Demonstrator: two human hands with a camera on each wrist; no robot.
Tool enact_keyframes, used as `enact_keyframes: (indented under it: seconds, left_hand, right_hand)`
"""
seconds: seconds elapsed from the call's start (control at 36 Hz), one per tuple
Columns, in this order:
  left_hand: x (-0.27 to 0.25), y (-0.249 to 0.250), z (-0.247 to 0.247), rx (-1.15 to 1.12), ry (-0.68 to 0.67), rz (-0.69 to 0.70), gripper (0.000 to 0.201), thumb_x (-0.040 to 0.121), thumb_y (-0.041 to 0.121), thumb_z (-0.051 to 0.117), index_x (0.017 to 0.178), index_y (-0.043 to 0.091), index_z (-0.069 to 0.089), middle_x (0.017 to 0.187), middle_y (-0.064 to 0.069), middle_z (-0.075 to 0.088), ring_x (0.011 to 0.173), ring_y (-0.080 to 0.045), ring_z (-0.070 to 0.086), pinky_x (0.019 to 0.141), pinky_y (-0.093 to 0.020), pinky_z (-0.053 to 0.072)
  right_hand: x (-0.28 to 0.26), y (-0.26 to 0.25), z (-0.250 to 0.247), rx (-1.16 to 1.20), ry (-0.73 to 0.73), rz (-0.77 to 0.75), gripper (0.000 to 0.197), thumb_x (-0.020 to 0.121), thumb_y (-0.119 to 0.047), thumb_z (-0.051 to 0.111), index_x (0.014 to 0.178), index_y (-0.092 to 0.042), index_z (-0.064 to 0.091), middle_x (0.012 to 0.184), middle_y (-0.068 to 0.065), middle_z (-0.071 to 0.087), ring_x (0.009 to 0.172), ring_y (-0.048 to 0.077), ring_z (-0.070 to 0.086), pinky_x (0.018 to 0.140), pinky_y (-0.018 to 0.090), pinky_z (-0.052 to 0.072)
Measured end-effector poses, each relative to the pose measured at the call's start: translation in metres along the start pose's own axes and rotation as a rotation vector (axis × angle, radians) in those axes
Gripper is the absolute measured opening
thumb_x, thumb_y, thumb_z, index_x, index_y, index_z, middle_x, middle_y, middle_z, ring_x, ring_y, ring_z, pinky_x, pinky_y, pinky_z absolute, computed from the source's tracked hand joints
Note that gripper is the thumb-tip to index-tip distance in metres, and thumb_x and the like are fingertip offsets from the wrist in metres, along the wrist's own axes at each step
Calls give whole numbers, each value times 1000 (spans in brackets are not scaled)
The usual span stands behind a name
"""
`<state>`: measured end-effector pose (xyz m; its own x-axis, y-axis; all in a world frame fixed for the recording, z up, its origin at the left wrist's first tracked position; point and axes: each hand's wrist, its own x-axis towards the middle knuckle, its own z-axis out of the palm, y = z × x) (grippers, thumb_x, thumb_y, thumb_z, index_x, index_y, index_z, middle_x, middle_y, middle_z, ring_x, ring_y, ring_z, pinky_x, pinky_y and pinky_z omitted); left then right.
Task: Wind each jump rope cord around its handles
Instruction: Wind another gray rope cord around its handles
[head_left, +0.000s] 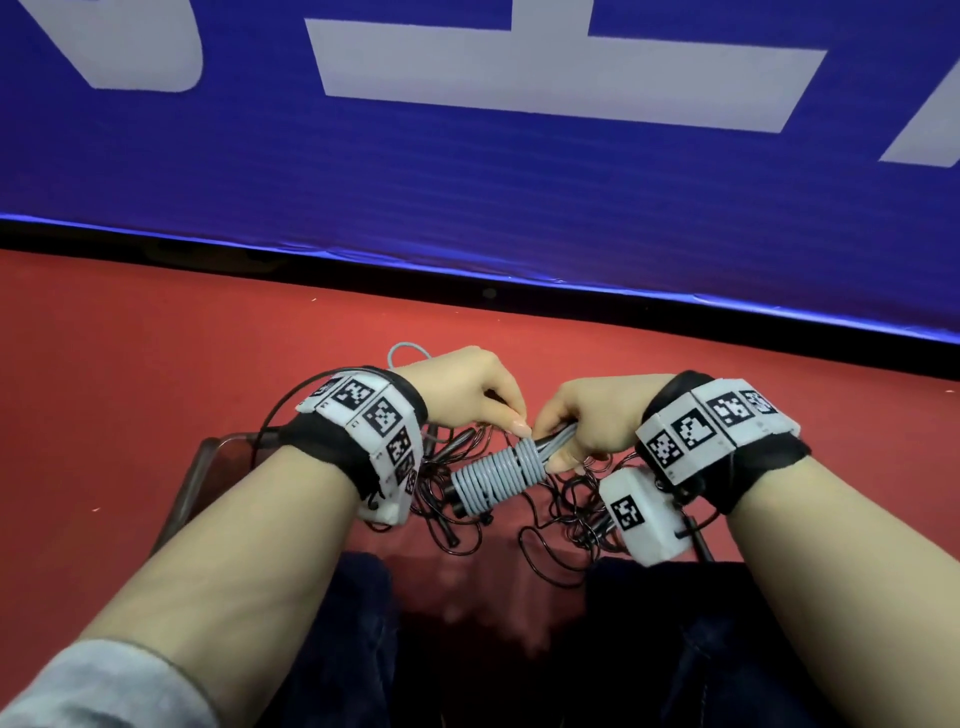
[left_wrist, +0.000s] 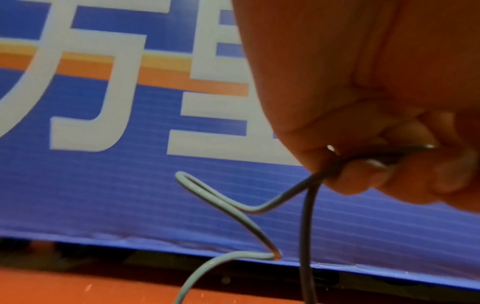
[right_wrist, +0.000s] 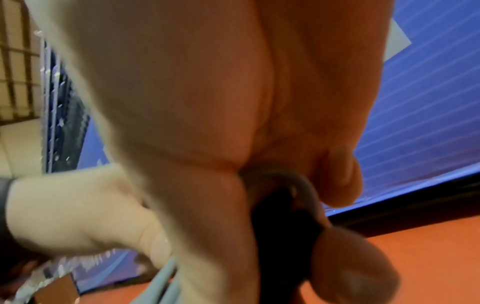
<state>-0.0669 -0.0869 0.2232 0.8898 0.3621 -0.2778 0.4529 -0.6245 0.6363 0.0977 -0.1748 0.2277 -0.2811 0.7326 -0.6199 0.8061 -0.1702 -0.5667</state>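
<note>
- A red floor (head_left: 156, 364) runs up to a blue banner (head_left: 467, 197) with large white lettering, its lower edge just behind the hands.
- A clear bin (head_left: 202, 467) sits on the floor below the left wrist; a tangle of black cords (head_left: 561, 514) lies beside it, though whether inside cannot be told.
- The right hand (head_left: 587, 421) grips dark handles (head_left: 465, 501) wrapped in coils of grey cord (head_left: 498, 470).
- The left hand (head_left: 467, 389), meeting it above the tangle, pinches the loose grey cord, which loops toward the banner.
</note>
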Motion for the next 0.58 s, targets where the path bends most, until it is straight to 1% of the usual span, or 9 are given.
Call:
enact_keyframes:
  seconds: [0.11,0.17,0.25,0.31,0.33,0.39,0.44,0.5,0.58]
  left_hand:
    - [-4,-5,-4,-151,13,-25,6,84,34,69,85,32,75,79,15,71,75,3,62,75,-13,45]
    - [-7,-5,-7,-212,39,-35,8,87,36,66,84,39,73,82,3,72,75,-5,62,75,-22,48]
    - [-9,0,-11,-334,117,1,15,93,20,60,100,18,73,87,10,71,78,3,64,72,-18,48]
    - [-12,1,-13,-437,154,10,18,93,-1,53,99,-2,71,81,1,68,71,-5,63,64,-15,48]
    - [-13,0,-14,-444,184,7,24,92,-7,50,88,1,72,76,-1,66,67,-5,61,61,-16,48]
    - [-11,-4,-13,-401,291,-43,36,94,-1,49,74,25,61,71,11,55,62,4,52,60,-12,44]
    - [-11,-2,-10,-384,341,-134,32,94,5,55,67,20,47,66,10,46,61,-2,43,55,-8,40]
    - [-4,1,-7,-409,351,-60,32,95,3,50,65,11,45,59,2,43,57,-12,37,55,-18,37]
    - [3,11,-5,-423,389,-19,39,101,11,41,62,12,48,51,4,38,48,-11,31,51,-22,29]
  right_hand:
    - [-15,2,-9,149,-4,-89,15,80,-31,74,95,-29,74,77,0,70,71,12,58,77,33,50]
    - [-23,3,-12,258,2,-169,25,75,-37,72,98,-27,75,75,1,69,68,18,57,71,30,48]
    - [-30,6,-15,397,64,-322,27,83,-28,71,105,-12,72,72,1,67,59,16,51,63,26,46]
    - [-31,8,-16,489,118,-414,18,86,-18,66,102,-15,72,72,2,67,55,12,51,61,24,47]
    - [-31,8,-16,538,147,-450,16,87,-15,63,100,-17,73,71,3,66,54,11,50,60,23,46]
    - [-29,9,-16,626,214,-505,17,89,-11,60,93,-20,74,71,3,64,54,10,50,60,21,46]
    - [-28,7,-16,700,286,-544,15,88,-11,59,86,-17,72,71,3,62,54,11,49,59,20,45]
    - [-25,6,-16,767,358,-558,9,89,-11,60,84,-8,66,69,3,61,53,10,48,58,18,43]
    - [-18,3,-14,899,488,-515,9,89,-10,58,83,-6,64,68,5,57,53,9,46,54,17,40]
